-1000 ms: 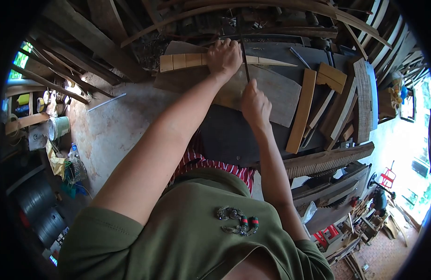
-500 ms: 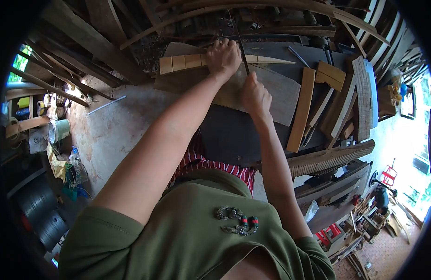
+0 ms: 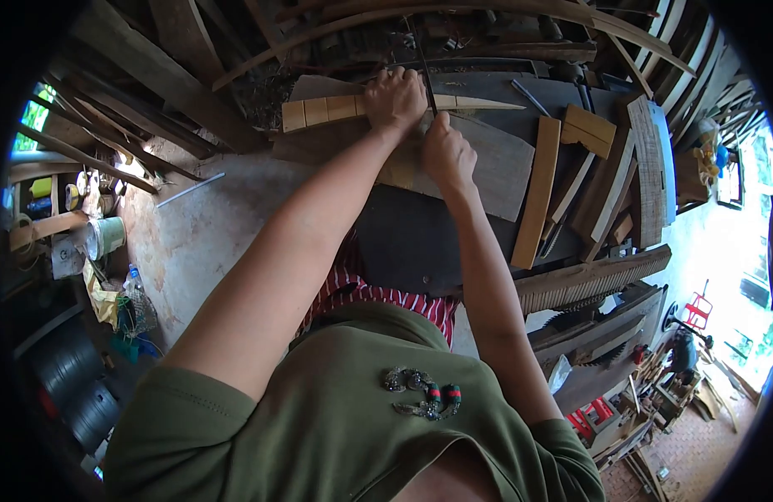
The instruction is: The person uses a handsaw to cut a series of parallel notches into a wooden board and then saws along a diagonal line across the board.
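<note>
My left hand (image 3: pixel 396 100) presses down with closed fingers on a light, tapering wood piece (image 3: pixel 319 110) with dark lines across it. That piece lies on a wider grey-brown board (image 3: pixel 495 159) on the dark bench. Just to the right, my right hand (image 3: pixel 449 153) is wrapped round the near end of a long thin dark tool (image 3: pixel 423 67), like a saw or file. The tool points away from me and crosses the light wood beside my left hand. Its handle is hidden in my fist.
Right of the board lie an orange-brown wood strip (image 3: pixel 537 192), a short wood block (image 3: pixel 589 131) and several curved boards. A thin rod (image 3: pixel 530 98) rests near the back. Long curved wood (image 3: pixel 345 27) spans the far side. A toothed blade (image 3: pixel 600 356) sits below right.
My right hand and the tool have moved slightly up and to the left, closer to my left hand. My left hand still holds the same wood piece.
</note>
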Tool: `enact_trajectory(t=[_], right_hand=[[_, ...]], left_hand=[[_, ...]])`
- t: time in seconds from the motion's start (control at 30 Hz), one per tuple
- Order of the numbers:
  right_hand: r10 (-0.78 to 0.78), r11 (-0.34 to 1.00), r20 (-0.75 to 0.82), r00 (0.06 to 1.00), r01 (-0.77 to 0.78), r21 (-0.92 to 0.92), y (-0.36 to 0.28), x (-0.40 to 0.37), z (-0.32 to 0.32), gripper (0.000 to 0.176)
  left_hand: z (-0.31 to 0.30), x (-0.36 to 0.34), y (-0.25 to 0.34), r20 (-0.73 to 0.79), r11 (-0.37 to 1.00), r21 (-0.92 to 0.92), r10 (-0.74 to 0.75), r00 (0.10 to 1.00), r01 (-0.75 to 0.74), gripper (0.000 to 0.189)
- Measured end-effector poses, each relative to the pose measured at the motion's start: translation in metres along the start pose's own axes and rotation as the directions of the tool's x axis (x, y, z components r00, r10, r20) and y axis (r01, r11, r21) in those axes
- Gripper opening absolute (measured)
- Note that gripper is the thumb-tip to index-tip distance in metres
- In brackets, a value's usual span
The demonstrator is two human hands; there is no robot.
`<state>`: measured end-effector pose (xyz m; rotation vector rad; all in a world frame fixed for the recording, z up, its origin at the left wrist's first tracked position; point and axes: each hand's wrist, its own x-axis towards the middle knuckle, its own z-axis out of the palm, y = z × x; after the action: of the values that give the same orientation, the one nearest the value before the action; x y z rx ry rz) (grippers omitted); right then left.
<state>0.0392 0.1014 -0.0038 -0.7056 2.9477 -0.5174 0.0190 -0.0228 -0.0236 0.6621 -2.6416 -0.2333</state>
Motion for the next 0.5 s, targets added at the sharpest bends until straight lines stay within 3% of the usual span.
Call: enact_trajectory(t=[0.27,0.43,0.5], right_hand=[[0.12,0.993,0.216,0.969,-0.117,-0.03,0.004,-0.056,-0.024,0.013],[0.006,1.0,0.009,1.0,-0.006,0.019,0.001,-0.006,-0.005,0.011],[0.025,1.0,0.034,0.999,-0.026,0.014,0.005,-0.018,-0.005,0.011]], left_hand=[[-0.001,-0.002,0.0,0.006,1.0,0.03,0.008,1.0,-0.008,0.024],[-0.001,0.0,0.0,-0.006,1.0,0.018,-0.001,1.0,0.001,0.024],[0.001,-0.002,0.001,-0.009,1.0,0.017,0.009,1.0,-0.009,0.024]])
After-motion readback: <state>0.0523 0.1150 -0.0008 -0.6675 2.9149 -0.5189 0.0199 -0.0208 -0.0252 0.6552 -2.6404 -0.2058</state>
